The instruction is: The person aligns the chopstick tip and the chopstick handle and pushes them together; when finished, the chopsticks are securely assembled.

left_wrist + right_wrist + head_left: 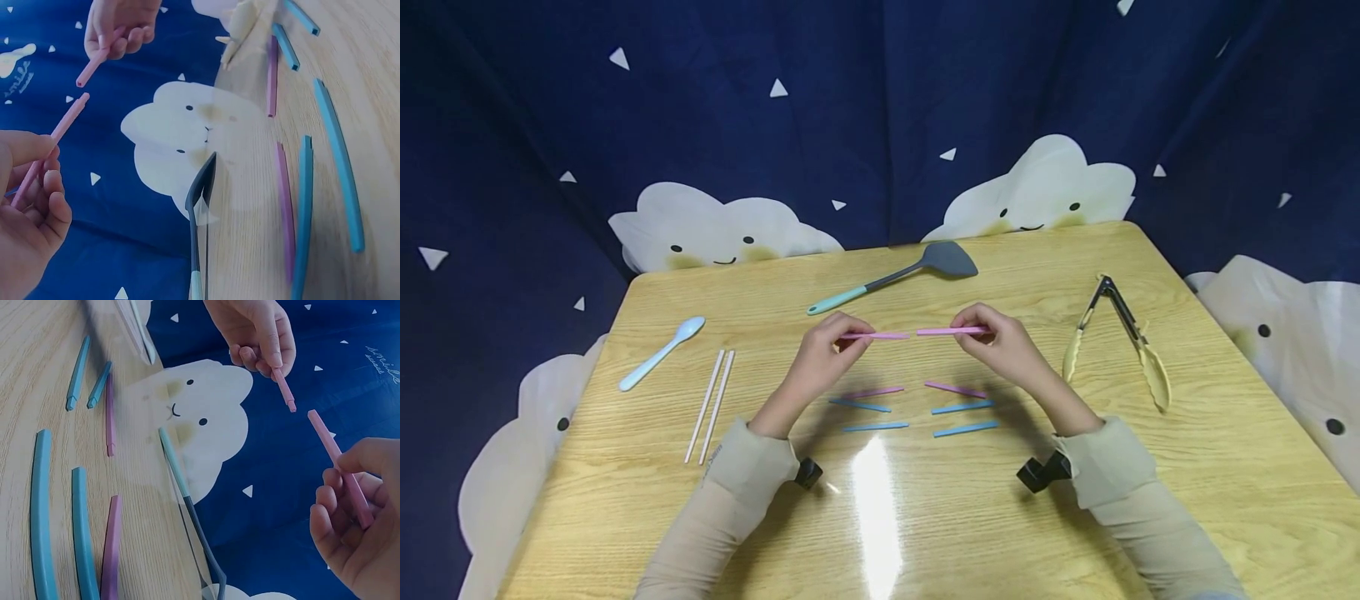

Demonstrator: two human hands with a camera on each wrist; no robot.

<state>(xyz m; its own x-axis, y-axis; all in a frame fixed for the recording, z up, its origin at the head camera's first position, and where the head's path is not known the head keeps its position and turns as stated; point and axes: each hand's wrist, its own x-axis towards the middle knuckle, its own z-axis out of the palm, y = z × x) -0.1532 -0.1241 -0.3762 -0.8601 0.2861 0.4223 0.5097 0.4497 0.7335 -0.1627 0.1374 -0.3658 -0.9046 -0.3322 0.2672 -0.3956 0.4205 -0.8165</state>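
Held over the wooden table (955, 533), pinched in the left hand (829, 354) and in the right hand (1002, 343): a left pink stick (891, 337) and a right pink stick (936, 332), facing end to end, just apart. Best, probably, to grip behind the tips, align both and close the gap slowly. Plain in the right wrist view, lost in the head view: a stepped tip (292, 407) on the left pink stick. Perhaps a hollow in the facing end (81, 82); too small to tell.
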